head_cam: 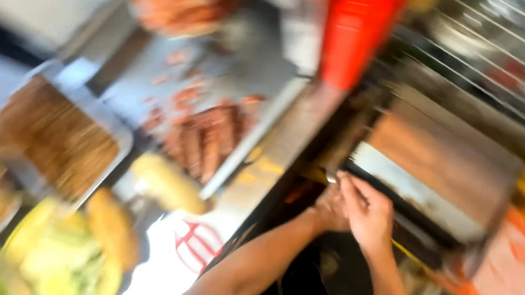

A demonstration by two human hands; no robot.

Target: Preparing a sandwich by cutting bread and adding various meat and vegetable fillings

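Note:
The view is tilted and heavily blurred. My left hand and my right hand meet close together at the centre right, right hand partly over the left. Both rest at the edge of a shiny metal flat grill or press with a brown top. A thin yellowish strip shows just beneath the hands. Whether either hand grips anything is hidden by the blur.
A metal tray of reddish meat pieces lies at the centre. A tray of brown shredded food and tubs of green and yellow vegetables sit at the left. A red bottle-like shape stands above. Orange paper lies at right.

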